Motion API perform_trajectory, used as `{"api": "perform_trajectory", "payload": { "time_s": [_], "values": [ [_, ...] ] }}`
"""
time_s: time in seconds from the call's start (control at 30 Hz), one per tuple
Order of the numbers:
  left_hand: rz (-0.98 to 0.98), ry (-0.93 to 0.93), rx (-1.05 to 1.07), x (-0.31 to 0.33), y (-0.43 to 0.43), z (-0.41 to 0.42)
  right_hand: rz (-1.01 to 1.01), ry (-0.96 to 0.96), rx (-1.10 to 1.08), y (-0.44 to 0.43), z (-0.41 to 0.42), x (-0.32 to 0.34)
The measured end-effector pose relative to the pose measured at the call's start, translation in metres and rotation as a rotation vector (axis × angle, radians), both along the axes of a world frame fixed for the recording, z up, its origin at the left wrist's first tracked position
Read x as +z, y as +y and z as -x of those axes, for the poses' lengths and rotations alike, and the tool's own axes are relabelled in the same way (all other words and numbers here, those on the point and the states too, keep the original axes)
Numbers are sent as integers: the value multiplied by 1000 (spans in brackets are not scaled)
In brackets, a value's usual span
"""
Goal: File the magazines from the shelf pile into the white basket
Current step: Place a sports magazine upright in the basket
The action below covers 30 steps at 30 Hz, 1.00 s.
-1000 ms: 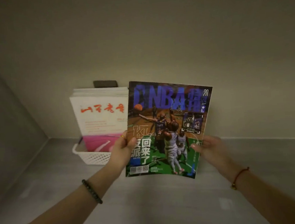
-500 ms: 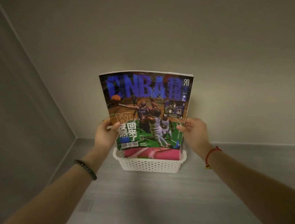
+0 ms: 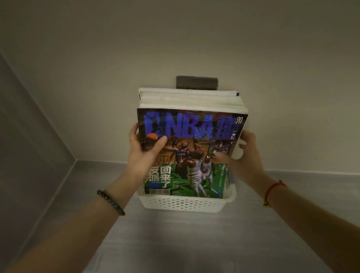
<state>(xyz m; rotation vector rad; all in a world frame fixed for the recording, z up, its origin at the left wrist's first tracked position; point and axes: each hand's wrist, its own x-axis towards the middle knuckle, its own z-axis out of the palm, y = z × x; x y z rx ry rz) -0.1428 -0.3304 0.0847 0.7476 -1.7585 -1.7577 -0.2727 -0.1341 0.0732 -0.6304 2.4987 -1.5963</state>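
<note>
Basketball magazine (image 3: pixel 189 157) is held upright in the white basket (image 3: pixel 180 203), its lower edge sunk behind the near wall and its cover turned toward the camera. It is pinched near the top of its left edge by the left hand (image 3: pixel 146 154), whose thumb is laid across the cover while the fingers are wrapped behind. Its right edge is gripped by the right hand (image 3: pixel 244 157), thumb on the cover and fingers curled round the edge. Just behind it, further magazines (image 3: pixel 189 101) are stood in the same basket, their pale top edges seen above the cover. The basket is set on the grey shelf (image 3: pixel 184 244), close to the far wall. A bead bracelet (image 3: pixel 111 202) is worn on the left wrist, a red cord (image 3: pixel 274 188) on the right.
</note>
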Motion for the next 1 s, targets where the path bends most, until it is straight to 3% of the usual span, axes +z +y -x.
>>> {"api": "perform_trajectory", "payload": {
  "time_s": [0.1,0.3,0.6,0.7,0.8,0.9,1.0],
  "values": [
    [-61,-41,-68,0,-14,6,10,-23,145,-10,18,11],
    [-77,-64,-221,-1,-28,4,-2,19,197,-20,32,7],
    [52,-53,-142,-13,-29,-23,109,30,273,-5,0,12],
    [-1,-26,-164,-10,-27,-28,232,-9,314,-3,-11,18],
    [-15,125,-155,9,-23,-22,452,-70,299,-6,-10,30],
    [98,286,-174,41,-22,-11,560,-88,247,-11,-1,49],
    [185,219,-138,66,-21,5,526,-123,97,-23,12,69]
  ]
}}
